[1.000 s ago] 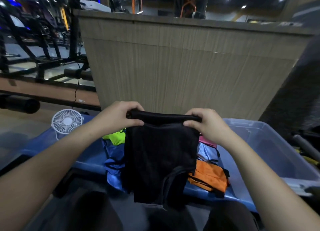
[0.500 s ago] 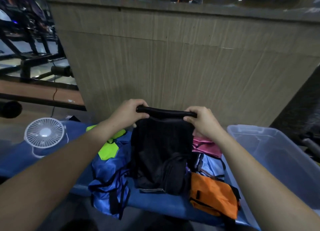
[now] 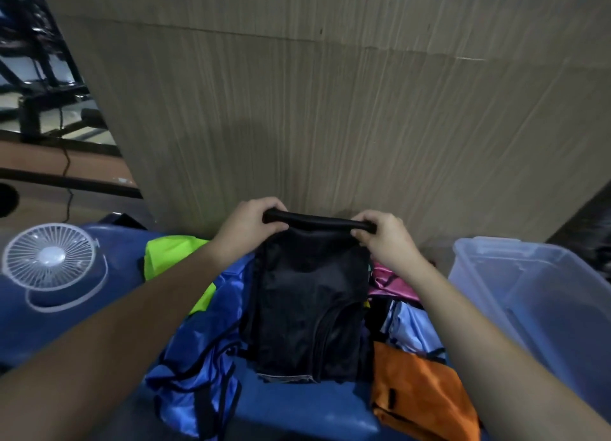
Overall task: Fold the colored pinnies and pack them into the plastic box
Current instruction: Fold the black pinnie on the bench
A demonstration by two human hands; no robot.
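Observation:
A black pinny (image 3: 307, 308) lies stretched over the pile on the blue bench (image 3: 297, 411). My left hand (image 3: 246, 229) grips its top left edge and my right hand (image 3: 385, 239) grips its top right edge, the hem pulled taut between them. Around it lie a blue pinny (image 3: 201, 351), a neon yellow-green one (image 3: 172, 254), a pink one (image 3: 388, 280), a light blue one (image 3: 410, 328) and an orange one (image 3: 420, 394). The clear plastic box (image 3: 542, 295) stands open at the right.
A small white fan (image 3: 49, 258) sits on the left end of the bench. A tall wood-grain panel (image 3: 330, 110) rises just behind the pile. Gym frames and a cable show at the far left.
Both hands moved forward and down, so the black pinny, held hanging in the air before, now lies on the pile. The camera tilted downward.

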